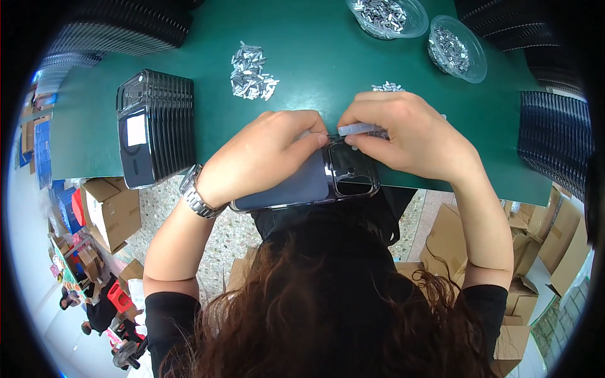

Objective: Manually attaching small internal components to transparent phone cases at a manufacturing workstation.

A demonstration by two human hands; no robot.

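A phone case [293, 189], dark with a clear camera section and glossy rim, lies sideways at the table's near edge. My left hand [268, 148] is closed on its far edge, thumb and fingers pinched near the camera section. My right hand [416, 129] pinches a short translucent whitish stick [357, 128] at the case's far edge beside the camera cutout. The right fingertips almost meet the left ones there. Any small part between the fingertips is too hidden to make out. Just beyond my right hand lies a small pile of silvery pieces [387, 87].
On the green table [302, 57] are a larger heap of silvery pieces [251, 72] and two clear bowls [414, 25] [477, 63] of them. Stacked phone cases [170, 129] stand at left, with more black stacks [554, 142] at right. Cardboard boxes [113, 211] stand on the floor.
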